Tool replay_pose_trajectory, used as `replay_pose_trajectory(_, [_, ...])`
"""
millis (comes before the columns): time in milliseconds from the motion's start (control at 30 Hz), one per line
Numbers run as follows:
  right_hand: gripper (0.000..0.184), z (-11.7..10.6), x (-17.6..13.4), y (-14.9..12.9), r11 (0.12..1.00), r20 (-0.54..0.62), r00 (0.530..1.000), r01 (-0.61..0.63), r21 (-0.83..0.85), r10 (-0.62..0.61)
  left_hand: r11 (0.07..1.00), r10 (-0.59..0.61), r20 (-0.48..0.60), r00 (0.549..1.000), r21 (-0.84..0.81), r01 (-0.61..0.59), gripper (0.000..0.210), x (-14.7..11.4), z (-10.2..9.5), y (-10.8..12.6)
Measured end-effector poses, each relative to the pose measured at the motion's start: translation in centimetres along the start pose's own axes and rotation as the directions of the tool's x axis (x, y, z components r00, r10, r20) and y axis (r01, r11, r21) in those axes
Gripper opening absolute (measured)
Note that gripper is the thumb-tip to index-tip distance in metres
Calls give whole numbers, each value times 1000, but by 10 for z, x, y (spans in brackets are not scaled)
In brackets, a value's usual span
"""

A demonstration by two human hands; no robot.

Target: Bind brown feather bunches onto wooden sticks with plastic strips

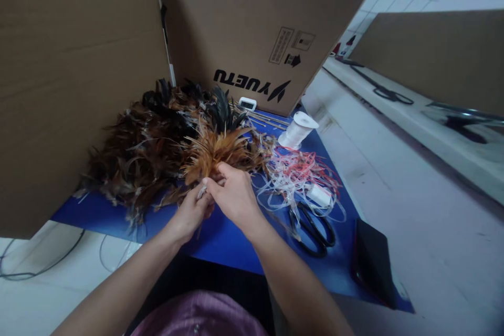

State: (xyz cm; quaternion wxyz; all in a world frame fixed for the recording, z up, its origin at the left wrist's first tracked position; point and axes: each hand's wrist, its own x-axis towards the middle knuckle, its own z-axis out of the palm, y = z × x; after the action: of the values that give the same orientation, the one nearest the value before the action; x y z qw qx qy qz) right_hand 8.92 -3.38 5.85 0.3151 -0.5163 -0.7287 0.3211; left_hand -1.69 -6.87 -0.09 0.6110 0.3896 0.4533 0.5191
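Over the blue table (220, 244) my two hands meet at the base of a feather bundle (220, 149), orange-brown below with dark, glossy tips standing up. My left hand (192, 210) is closed round the pale quill end. The fingers of my right hand (232, 189) pinch the bundle just above, where the feathers fan out. Whether a thread runs between the fingers is too small to make out. Beyond and to the left spreads a large pile of brown and black feathers (137, 152), partly hidden behind the bundle.
Right of my hands lie tangled red and white strings (295, 173), a white spool (297, 130), a smaller white roll (318, 195) and black-handled scissors (313, 231). A dark phone-like slab (374, 262) rests by the right edge. Cardboard panels (252, 21) wall the back and left; a small white-framed display (247, 104) stands there.
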Motion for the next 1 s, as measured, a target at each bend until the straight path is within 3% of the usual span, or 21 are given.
replay_pose_trajectory(233, [4,4,3,-13,938,47,998,65,-340,-52,1000,11,-50,999,20,-10,34,0,-4,-2])
replay_pose_trajectory(367, [6,7,2,-20,892,61,997,74,-446,-52,1000,-4,-70,998,5,5,33,0,-6,-1])
replay_pose_trajectory(1000, [7,23,2,-17,870,43,995,102,-483,-93,997,-42,-63,997,-62,38,23,0,-13,3])
